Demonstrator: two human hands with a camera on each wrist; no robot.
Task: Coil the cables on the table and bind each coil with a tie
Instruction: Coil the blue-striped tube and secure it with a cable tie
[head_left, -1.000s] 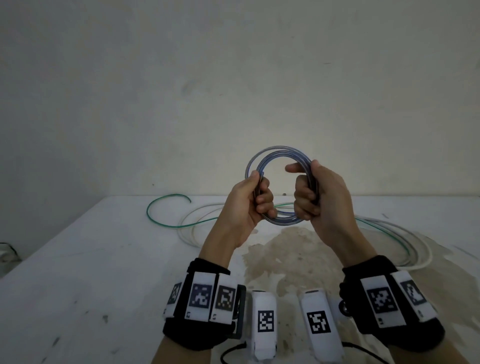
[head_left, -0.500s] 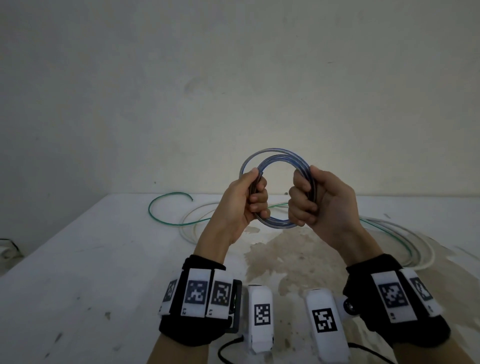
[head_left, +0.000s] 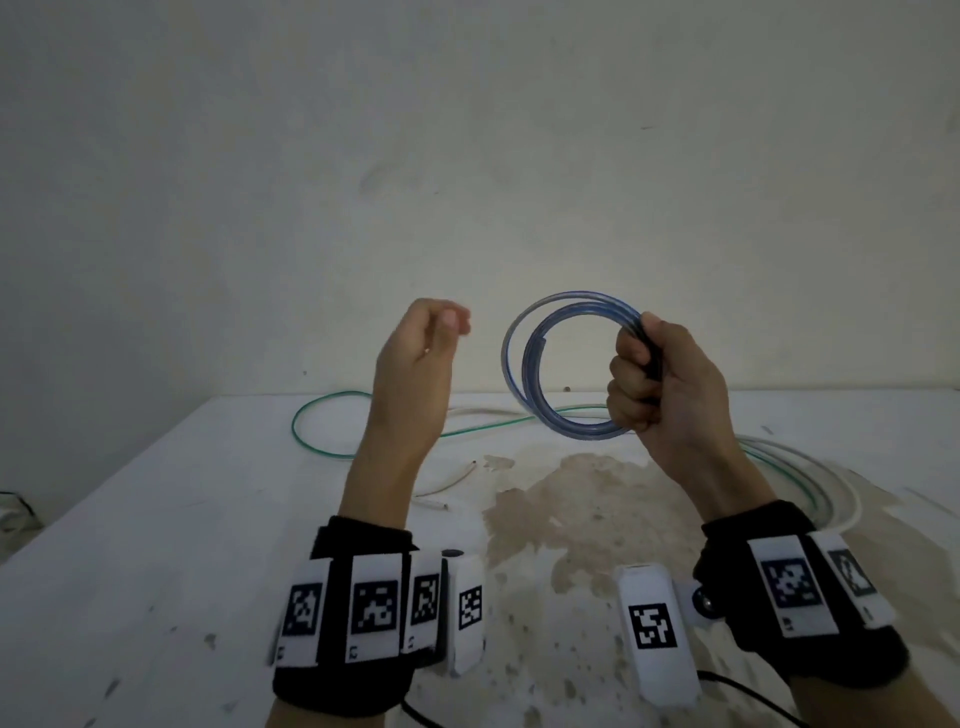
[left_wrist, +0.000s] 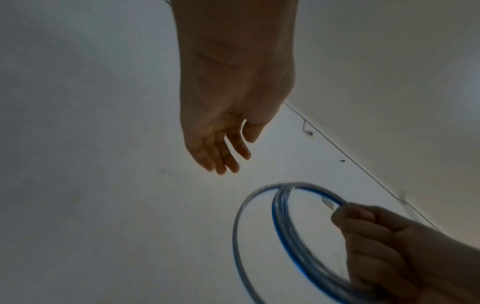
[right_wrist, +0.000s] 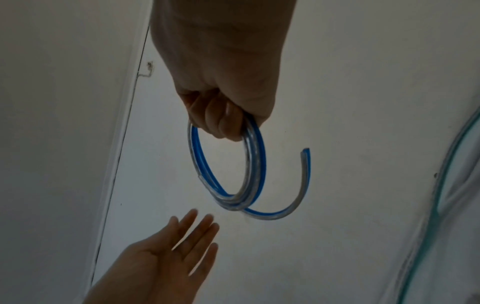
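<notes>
A blue-and-clear cable coil (head_left: 535, 364) hangs in the air above the white table (head_left: 156, 545), and my right hand (head_left: 660, 374) grips its right side in a fist. The right wrist view shows the coil (right_wrist: 226, 168) under my curled right fingers (right_wrist: 221, 121), with one cut end (right_wrist: 305, 153) springing loose to the right. My left hand (head_left: 421, 353) is raised to the left of the coil, apart from it, holding nothing. In the left wrist view its fingers (left_wrist: 223, 152) are straight, with the coil (left_wrist: 280, 236) below them. No tie shows.
A green cable (head_left: 322, 447) and a white cable (head_left: 810, 467) lie loosely looped on the far half of the table, running to the right edge. A short white cable piece (head_left: 447, 486) lies near the middle. A brown stain (head_left: 582, 509) marks the tabletop. A bare wall stands behind.
My left hand has let go of the coil and moved away to the left with its fingers straightened. My right hand keeps the coil, now carried a little to the right.
</notes>
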